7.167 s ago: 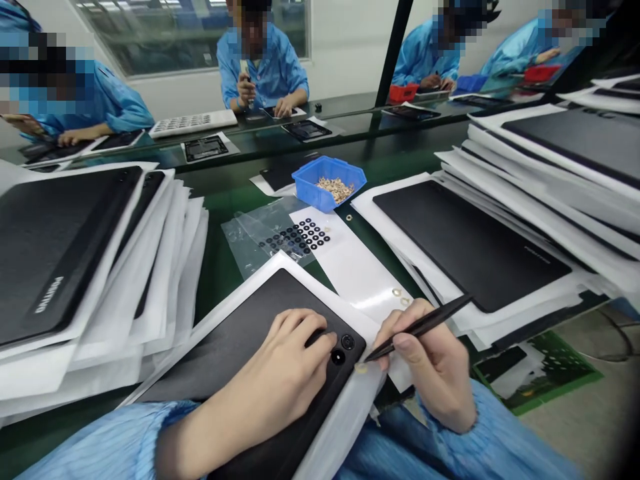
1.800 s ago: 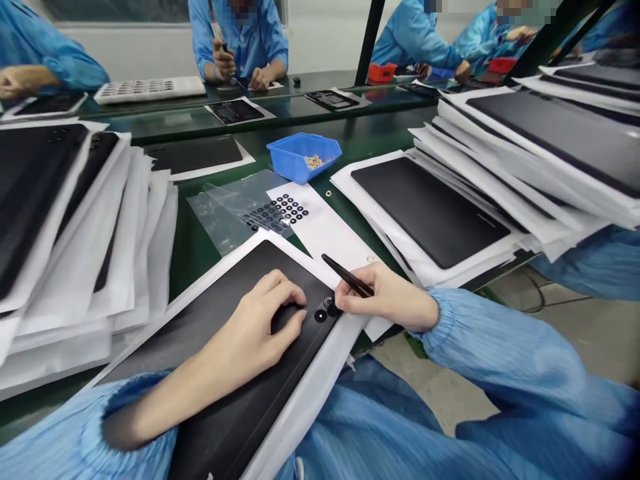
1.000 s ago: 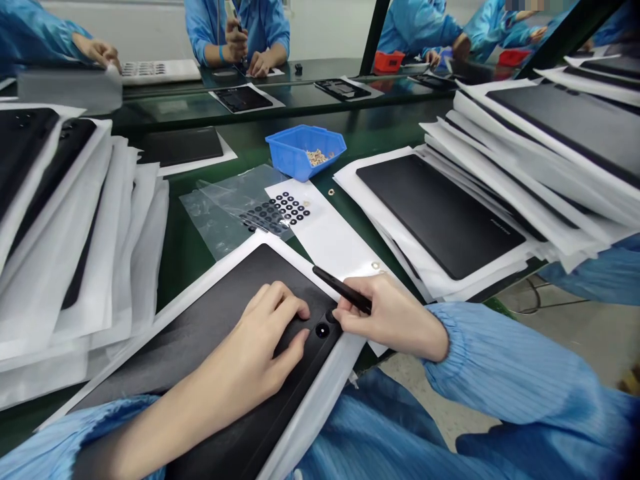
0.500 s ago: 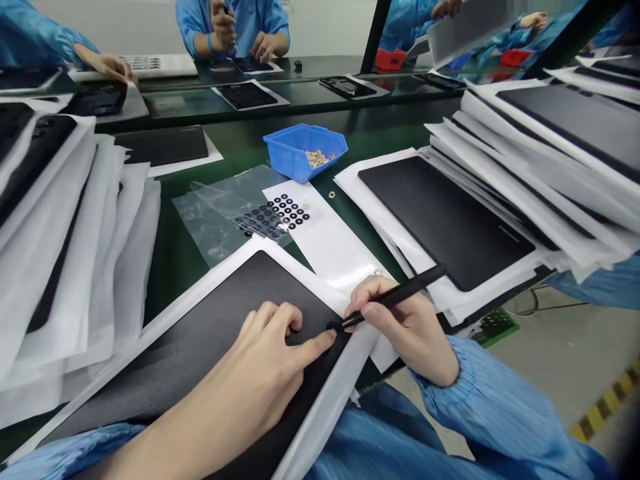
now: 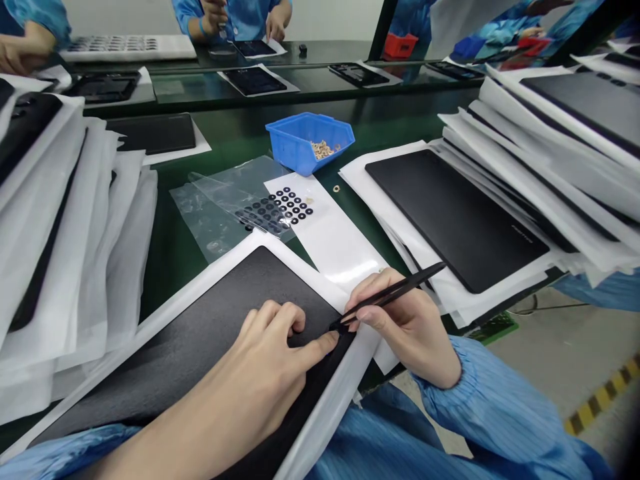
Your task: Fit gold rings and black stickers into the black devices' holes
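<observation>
A black tablet back cover (image 5: 210,333) lies on white foam in front of me. My left hand (image 5: 265,380) rests on it, forefinger stretched out and pressing near the cover's right corner, the other fingers curled. My right hand (image 5: 405,327) is closed on black tweezers (image 5: 395,293), whose tips touch the same corner right beside my left fingertip. The corner's camera holes are hidden under my fingers.
A white sheet with several black rings (image 5: 287,207) and clear plastic bags (image 5: 225,200) lie behind the cover. A blue bin (image 5: 307,140) holds small gold rings. Stacks of covers in white foam stand left (image 5: 65,220) and right (image 5: 500,200). People in blue coats work across the belt.
My left forefinger has slid over the camera holes at the cover's corner. My right hand turned the tweezers so the tips point at that corner. The view tilted down slightly.
</observation>
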Motion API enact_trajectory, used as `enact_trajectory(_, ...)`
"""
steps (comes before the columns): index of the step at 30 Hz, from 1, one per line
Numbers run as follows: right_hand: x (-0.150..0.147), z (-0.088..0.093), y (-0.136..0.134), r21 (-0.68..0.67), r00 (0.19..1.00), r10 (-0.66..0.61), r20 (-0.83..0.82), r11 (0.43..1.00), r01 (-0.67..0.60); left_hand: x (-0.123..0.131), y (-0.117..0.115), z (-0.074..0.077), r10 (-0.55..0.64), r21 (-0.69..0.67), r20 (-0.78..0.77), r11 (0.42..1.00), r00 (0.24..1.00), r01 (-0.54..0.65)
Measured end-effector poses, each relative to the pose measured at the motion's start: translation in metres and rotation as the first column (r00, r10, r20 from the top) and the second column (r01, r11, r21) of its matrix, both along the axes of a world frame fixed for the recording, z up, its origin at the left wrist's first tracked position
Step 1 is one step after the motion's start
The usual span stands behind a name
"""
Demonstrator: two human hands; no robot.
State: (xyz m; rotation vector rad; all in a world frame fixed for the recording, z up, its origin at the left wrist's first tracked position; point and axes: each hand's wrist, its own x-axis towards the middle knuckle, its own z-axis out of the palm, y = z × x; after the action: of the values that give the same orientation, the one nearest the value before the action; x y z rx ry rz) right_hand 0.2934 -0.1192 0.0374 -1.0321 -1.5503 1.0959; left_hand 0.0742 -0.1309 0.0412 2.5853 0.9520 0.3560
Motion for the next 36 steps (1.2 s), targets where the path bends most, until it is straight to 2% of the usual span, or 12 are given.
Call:
enact_trajectory(16, 0.001, 0.0, -0.002, 0.028, 1.0, -0.028, 0.012, 0.999, 0.028, -0.001, 0.001, 0.003, -0.004, 0.009, -0.01, 1.0, 1.0, 0.004)
enact_trajectory(23, -0.002, -0.002, -0.002, 0.029, 0.998, -0.034, -0.044, 0.999, 0.035, -0.001, -0.001, 0.005, 0.009, -0.04, -0.01, 0.999, 1.0, -0.01)
enact_trajectory(29, 0.0, 0.007, -0.005, 0.029, 0.994, -0.051, -0.1, 0.998, 0.054, 0.001, 0.001, 0.006, 0.02, -0.051, 0.016, 0.998, 1.0, -0.019)
enact_trajectory(32, -0.001, 0.013, 0.0, 0.05, 0.998, -0.025, -0.059, 0.998, 0.028, 0.003, 0.002, 0.009, 0.022, -0.061, 0.008, 0.998, 1.0, -0.022)
enact_trajectory(36, 0.0, 0.015, 0.005, 0.075, 0.994, 0.054, 0.091, 0.995, -0.061, 0.005, 0.001, 0.01, 0.021, -0.042, 0.015, 0.999, 1.0, -0.021)
